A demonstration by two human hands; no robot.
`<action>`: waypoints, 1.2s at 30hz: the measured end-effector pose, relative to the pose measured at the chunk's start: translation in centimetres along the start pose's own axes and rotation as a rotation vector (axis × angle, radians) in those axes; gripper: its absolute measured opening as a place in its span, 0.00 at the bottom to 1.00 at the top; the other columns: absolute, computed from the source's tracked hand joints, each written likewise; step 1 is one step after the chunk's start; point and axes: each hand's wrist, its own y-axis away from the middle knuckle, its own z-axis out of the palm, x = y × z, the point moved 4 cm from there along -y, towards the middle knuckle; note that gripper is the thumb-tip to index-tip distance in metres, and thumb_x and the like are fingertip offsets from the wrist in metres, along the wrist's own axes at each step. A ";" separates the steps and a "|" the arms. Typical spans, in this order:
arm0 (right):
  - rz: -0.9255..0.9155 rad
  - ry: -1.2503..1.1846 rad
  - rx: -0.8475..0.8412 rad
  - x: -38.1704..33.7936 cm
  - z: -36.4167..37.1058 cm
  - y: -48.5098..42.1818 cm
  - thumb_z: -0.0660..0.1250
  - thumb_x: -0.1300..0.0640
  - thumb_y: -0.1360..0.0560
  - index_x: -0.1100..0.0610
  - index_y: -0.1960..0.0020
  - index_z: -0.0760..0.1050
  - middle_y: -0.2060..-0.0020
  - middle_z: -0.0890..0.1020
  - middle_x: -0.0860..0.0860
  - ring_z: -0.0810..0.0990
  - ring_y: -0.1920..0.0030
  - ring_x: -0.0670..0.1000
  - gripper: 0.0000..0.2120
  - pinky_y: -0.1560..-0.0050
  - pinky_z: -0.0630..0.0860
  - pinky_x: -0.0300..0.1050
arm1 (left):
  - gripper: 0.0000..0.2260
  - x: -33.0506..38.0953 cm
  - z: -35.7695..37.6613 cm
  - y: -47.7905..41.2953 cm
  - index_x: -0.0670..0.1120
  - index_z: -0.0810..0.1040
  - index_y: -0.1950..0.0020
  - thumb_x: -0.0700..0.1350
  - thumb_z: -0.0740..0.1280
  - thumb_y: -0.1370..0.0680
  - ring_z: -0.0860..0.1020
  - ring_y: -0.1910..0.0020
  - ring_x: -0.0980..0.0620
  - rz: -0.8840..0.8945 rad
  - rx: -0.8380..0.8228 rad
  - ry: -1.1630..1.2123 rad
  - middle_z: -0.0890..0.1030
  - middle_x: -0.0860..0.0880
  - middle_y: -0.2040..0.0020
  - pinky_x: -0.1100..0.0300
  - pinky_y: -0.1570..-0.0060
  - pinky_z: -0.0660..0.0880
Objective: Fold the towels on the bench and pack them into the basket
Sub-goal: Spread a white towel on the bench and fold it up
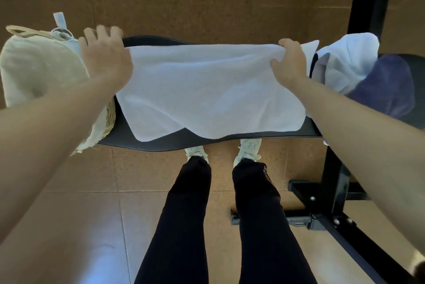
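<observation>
Black surface (124, 127): white towel (207, 90) spread at centre; lined basket (39, 69) at 9 o'clock; heaped towels (358, 65) at 3 o'clock.

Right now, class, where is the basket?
In the head view, the basket sits on the left end of the bench, beside the white towel and partly behind the left hand.

- White towel (207, 90): spread flat across the black surface (165, 143), its near edge wavy and close to the front rim. The far right corner is bunched in the right hand (291, 62).
- Basket (34, 69): woven, lined with beige cloth, standing on the left end.
- Heap of towels (358, 65): white and dark blue, crumpled, on the right end.
</observation>
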 end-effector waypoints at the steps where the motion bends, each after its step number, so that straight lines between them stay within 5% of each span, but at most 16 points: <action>1: -0.011 0.018 -0.002 0.0 0.4 0.4 0.67 0.59 0.20 0.56 0.21 0.61 0.22 0.62 0.56 0.63 0.23 0.56 0.30 0.28 0.64 0.44 | 0.15 0.4 0.3 0.9 0.45 0.71 0.36 0.49 0.65 0.20 0.72 0.40 0.35 -0.017 0.043 0.046 0.75 0.37 0.40 0.41 0.40 0.68; 3: -0.034 0.057 0.044 -0.1 1.3 1.7 0.68 0.58 0.21 0.53 0.18 0.51 0.18 0.48 0.54 0.55 0.20 0.56 0.39 0.33 0.63 0.38 | 0.18 1.4 1.3 3.7 0.46 0.69 0.33 0.51 0.64 0.20 0.70 0.37 0.35 -0.049 0.084 0.180 0.73 0.39 0.37 0.45 0.35 0.65; 5: -0.092 0.110 0.113 -0.6 2.4 3.3 0.71 0.57 0.23 0.51 0.17 0.47 0.18 0.45 0.56 0.56 0.21 0.58 0.43 0.33 0.65 0.41 | 0.19 2.6 2.5 7.0 0.45 0.70 0.33 0.50 0.65 0.21 0.70 0.37 0.37 -0.096 0.072 0.333 0.72 0.39 0.37 0.47 0.36 0.68; 8: -0.173 0.252 0.124 -1.2 4.9 5.9 0.72 0.50 0.26 0.50 0.18 0.50 0.22 0.55 0.58 0.61 0.26 0.62 0.44 0.31 0.68 0.58 | 0.18 3.6 5.4 11.9 0.43 0.70 0.34 0.45 0.68 0.22 0.69 0.40 0.38 -0.150 -0.064 0.482 0.69 0.39 0.37 0.47 0.45 0.74; 13: -0.184 0.357 0.021 -0.6 9.2 10.3 0.72 0.45 0.27 0.51 0.23 0.57 0.33 0.65 0.58 0.66 0.36 0.62 0.40 0.43 0.75 0.60 | 0.15 4.1 9.0 17.3 0.45 0.70 0.37 0.39 0.68 0.22 0.68 0.41 0.41 -0.179 -0.280 0.486 0.68 0.42 0.37 0.49 0.57 0.77; 18: -0.040 0.425 -0.151 2.1 11.7 13.6 0.67 0.35 0.26 0.48 0.18 0.48 0.23 0.57 0.56 0.56 0.26 0.67 0.46 0.36 0.69 0.68 | 0.12 3.2 10.7 19.8 0.43 0.77 0.40 0.38 0.68 0.23 0.69 0.41 0.40 0.114 -0.306 0.313 0.74 0.39 0.41 0.46 0.44 0.71; 22: 0.042 0.388 -0.194 2.7 11.9 15.3 0.69 0.37 0.27 0.47 0.19 0.45 0.22 0.54 0.56 0.54 0.26 0.67 0.47 0.36 0.69 0.68 | 0.13 1.0 11.3 21.2 0.42 0.78 0.39 0.37 0.68 0.24 0.63 0.42 0.43 0.063 -0.331 0.343 0.75 0.37 0.41 0.44 0.40 0.70; 24: 0.078 0.415 -0.202 2.5 11.9 16.0 0.70 0.39 0.27 0.51 0.21 0.52 0.24 0.57 0.57 0.56 0.26 0.67 0.43 0.38 0.71 0.64 | 0.14 0.6 11.5 21.5 0.44 0.76 0.38 0.40 0.67 0.23 0.65 0.39 0.39 0.031 -0.388 0.344 0.73 0.40 0.38 0.44 0.41 0.71; 29: 0.141 0.380 -0.330 1.3 12.5 16.6 0.55 0.43 0.18 0.55 0.42 0.77 0.44 0.82 0.54 0.77 0.41 0.58 0.19 0.46 0.71 0.48 | 0.13 -0.2 10.8 20.6 0.46 0.76 0.37 0.43 0.66 0.22 0.68 0.38 0.39 -0.117 -0.345 0.433 0.71 0.43 0.36 0.45 0.45 0.73; 33: 0.261 0.189 -0.263 -1.8 10.3 14.2 0.55 0.51 0.19 0.55 0.69 0.68 0.71 0.72 0.48 0.70 0.67 0.53 0.21 0.58 0.67 0.44 | 0.21 -1.1 11.6 19.9 0.51 0.71 0.30 0.43 0.66 0.23 0.65 0.35 0.38 -0.032 -0.424 0.424 0.66 0.46 0.30 0.47 0.48 0.76; 36: 0.249 0.054 -0.140 -3.6 8.4 10.7 0.57 0.56 0.21 0.53 0.72 0.63 0.73 0.68 0.48 0.67 0.70 0.50 0.20 0.61 0.65 0.44 | 0.17 -1.4 11.2 18.9 0.50 0.73 0.33 0.46 0.65 0.22 0.69 0.40 0.39 -0.138 -0.399 0.391 0.69 0.45 0.35 0.44 0.49 0.75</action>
